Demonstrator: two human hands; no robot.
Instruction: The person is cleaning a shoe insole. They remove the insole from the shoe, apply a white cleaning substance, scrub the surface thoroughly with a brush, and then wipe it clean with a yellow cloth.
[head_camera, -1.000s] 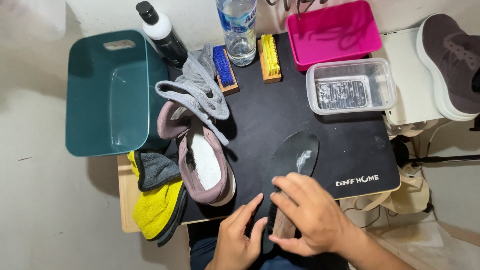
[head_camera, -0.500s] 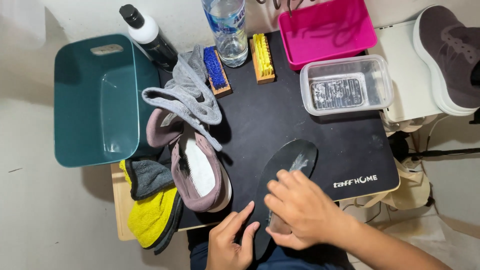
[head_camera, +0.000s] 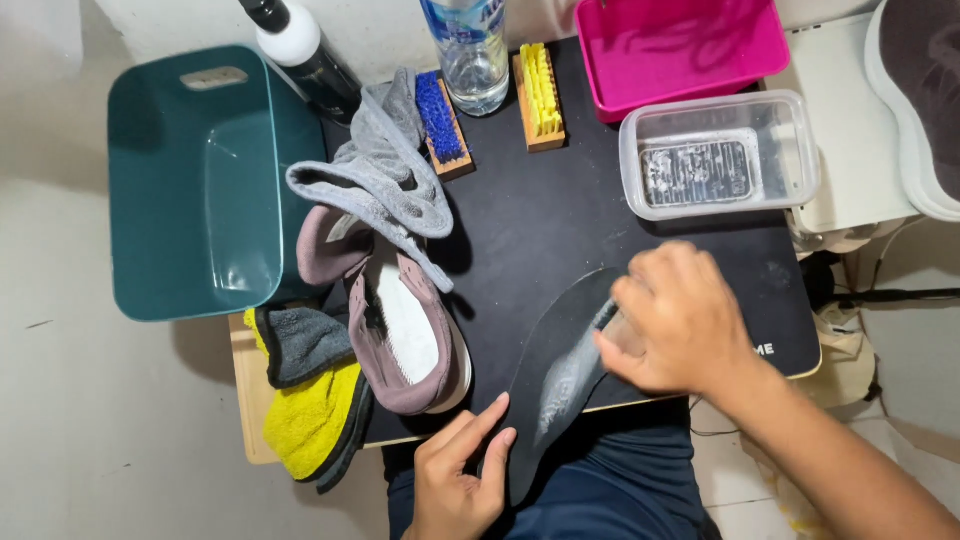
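Your right hand (head_camera: 675, 320) is curled shut over a brush, mostly hidden, on the dark flat insole (head_camera: 555, 375). Your left hand (head_camera: 455, 475), fingers extended, pins its near edge.

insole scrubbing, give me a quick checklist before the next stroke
1. Left hand steadies the insole at its near end: ok.
2. Right hand on the insole: ok.
3. What the right hand grips: cannot tell, hidden under the fingers.
4. Foam on the insole: ok, pale streak along the middle.
5. Shoe apart from the insole: ok.
6. Insole fully on the black mat: not ok, near end overhangs.
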